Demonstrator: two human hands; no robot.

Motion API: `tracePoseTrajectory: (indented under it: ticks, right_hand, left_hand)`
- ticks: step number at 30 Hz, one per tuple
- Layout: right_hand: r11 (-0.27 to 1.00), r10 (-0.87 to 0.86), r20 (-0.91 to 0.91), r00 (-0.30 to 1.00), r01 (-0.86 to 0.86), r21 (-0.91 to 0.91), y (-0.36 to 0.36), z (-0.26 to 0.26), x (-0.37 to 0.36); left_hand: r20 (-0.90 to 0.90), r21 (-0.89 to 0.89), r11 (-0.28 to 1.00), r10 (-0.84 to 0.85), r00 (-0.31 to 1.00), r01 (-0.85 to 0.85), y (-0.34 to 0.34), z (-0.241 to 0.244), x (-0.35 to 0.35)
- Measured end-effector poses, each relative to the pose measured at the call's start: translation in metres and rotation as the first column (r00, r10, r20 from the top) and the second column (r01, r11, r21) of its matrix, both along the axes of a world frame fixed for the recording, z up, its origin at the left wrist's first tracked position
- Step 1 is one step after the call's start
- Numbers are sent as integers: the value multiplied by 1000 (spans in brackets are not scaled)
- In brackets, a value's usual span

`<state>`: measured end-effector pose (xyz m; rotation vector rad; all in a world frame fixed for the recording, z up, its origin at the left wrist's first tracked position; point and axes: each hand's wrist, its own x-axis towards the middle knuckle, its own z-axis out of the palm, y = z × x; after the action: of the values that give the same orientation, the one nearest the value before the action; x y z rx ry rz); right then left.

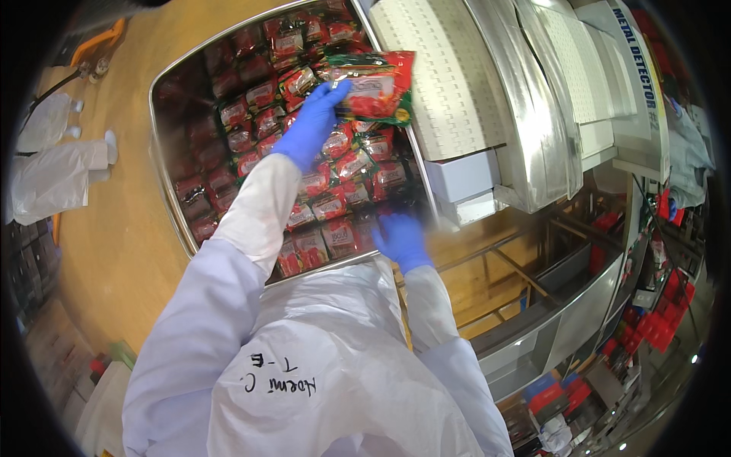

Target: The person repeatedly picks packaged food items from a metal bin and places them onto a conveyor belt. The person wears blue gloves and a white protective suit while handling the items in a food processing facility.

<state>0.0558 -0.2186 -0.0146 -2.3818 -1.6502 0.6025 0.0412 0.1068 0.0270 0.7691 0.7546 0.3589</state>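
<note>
My left hand (311,125), in a blue glove, is shut on a red and green plastic food packet (374,91) with a pale printed label. The packet is held above a large metal bin (165,197), close to its right rim. Rows of similar red packets (337,237) fill much of the bin. My right hand (402,243), also blue-gloved, is low at the bin's near right corner, its thumb and fingers apart. Nothing shows in its grasp, and its fingertips are slightly blurred over the packets.
A white modular conveyor belt (440,80) ends beside the bin's right rim, leading from a metal detector housing (634,85). A pale box-like part (465,174) sits below the belt end. Metal framing (514,263) stands at right. Other people in pale clothing (682,154) are at the far right.
</note>
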Motion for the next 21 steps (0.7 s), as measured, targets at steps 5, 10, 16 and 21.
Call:
tracePoseTrajectory:
  ticks: [5,10,16,21]
  right_hand:
    - [1000,-2,-24,1000,2,8,1,5,-1]
    - [1000,-24,-65,998,22,-20,1,6,1]
    - [1000,7,-12,1000,-7,4,0,4,0]
    - [1000,-4,-30,1000,4,5,0,4,0]
  left_hand:
    - [-305,128,973,223,926,-192,27,-29,-37]
    - [-638,-51,998,4,770,-48,33,-46,-50]
    - [-343,-235,970,-150,927,70,6,-42,-12]
    - [-58,-272,946,-200,978,178,-13,-10,17]
